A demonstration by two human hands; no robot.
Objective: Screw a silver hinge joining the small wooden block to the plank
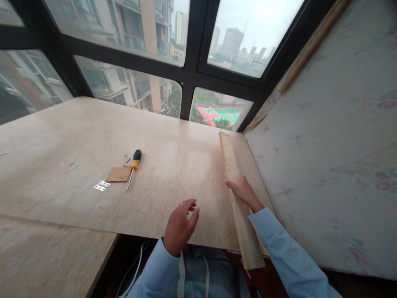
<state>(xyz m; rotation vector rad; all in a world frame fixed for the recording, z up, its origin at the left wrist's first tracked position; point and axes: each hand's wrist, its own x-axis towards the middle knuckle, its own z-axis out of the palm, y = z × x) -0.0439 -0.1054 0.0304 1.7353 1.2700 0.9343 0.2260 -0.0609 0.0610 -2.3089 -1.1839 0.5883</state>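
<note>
A long, narrow wooden board [237,215] lies along the right side of the window-ledge top, its near end jutting past the front edge. My right hand [243,191] grips it around the middle, thumb over the left edge and the other fingers partly hidden. Over the front of the ledge hovers my left hand [181,225], empty, with its fingers bent and the thumb apart; a ring shows on one finger. To the left lie a yellow-and-black screwdriver [134,167], a small brown wooden plate [118,174], a white metal hinge [102,186] and a few screws [127,158].
The pale stone-patterned top [173,165] runs back to dark-framed windows [186,78]. A flowered wall [325,157] closes off the right side. Below the front edge, a white cable [138,265] hangs in a dark gap. Another surface [46,256] extends at the lower left.
</note>
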